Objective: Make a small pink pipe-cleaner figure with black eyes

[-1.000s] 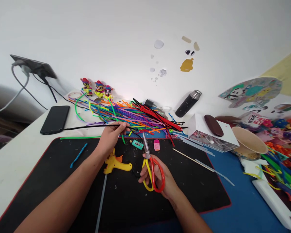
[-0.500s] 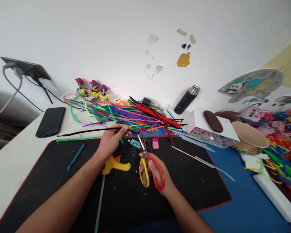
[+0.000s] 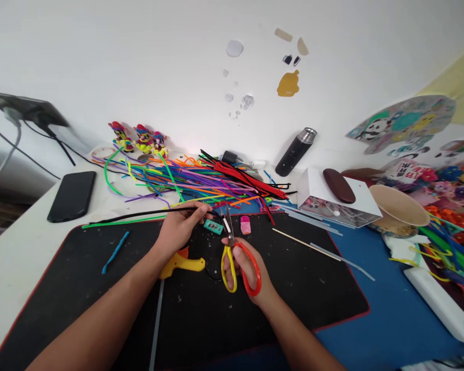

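Note:
Between thumb and fingers my left hand [image 3: 183,224] pinches a black pipe cleaner [image 3: 139,212], whose long end trails off to the left. Its short right end reaches toward the blades of the scissors [image 3: 231,239]; I cannot tell if they touch. My right hand [image 3: 255,270] grips the scissors by one red and one yellow handle, with the blades slightly apart and pointing away from me. Below my left hand lies a yellow glue gun [image 3: 183,263], partly hidden, with a clear glue stick [image 3: 156,319]. Close to the blades are a teal lighter-like piece [image 3: 213,226] and a small pink object [image 3: 245,225].
Behind my hands spreads a heap of coloured pipe cleaners [image 3: 216,180]. A phone [image 3: 71,196] lies at left, and a blue piece [image 3: 115,252] on the black mat [image 3: 286,299]. At right stand a black flask [image 3: 296,152], a white box [image 3: 338,201] and a bowl [image 3: 398,208].
The scissors' blades have opened and come closer to the pipe cleaner's right end. The pipe cleaner's left end has moved away from the phone. The whole view has shifted slightly.

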`<move>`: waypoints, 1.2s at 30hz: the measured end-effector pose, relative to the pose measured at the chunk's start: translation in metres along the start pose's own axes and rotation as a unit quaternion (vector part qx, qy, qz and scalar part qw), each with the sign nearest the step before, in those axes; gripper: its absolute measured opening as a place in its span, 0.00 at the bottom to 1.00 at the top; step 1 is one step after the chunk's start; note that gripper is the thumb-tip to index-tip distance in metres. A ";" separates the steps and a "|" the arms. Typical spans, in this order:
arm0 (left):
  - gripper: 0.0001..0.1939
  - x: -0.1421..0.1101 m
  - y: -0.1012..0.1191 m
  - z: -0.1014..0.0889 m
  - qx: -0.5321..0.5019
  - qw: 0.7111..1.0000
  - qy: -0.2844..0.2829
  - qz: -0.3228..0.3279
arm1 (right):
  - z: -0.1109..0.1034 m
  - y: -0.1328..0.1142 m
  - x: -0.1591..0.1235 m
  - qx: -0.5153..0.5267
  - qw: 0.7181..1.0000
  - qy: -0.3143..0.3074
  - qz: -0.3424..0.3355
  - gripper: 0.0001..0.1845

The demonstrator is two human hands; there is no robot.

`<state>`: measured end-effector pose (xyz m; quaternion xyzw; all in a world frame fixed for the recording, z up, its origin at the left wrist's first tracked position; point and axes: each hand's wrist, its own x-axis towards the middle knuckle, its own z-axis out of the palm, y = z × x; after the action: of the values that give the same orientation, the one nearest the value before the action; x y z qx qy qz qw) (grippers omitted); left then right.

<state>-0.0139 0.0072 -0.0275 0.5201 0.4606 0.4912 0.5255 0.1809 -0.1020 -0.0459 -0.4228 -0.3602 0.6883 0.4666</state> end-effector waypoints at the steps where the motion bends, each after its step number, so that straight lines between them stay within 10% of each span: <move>1: 0.25 0.000 0.000 0.000 0.001 1.000 0.003 0.000 | 0.000 0.001 0.000 0.001 1.000 0.001 -0.001 0.33; 36: 0.19 -0.003 -0.001 0.003 0.011 1.000 -0.014 0.000 | 0.000 0.008 0.002 -0.005 1.000 -0.002 -0.024 0.27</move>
<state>-0.0107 0.0042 -0.0285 0.5330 0.4583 0.4787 0.5260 0.1782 -0.1026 -0.0532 -0.4149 -0.3743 0.6757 0.4808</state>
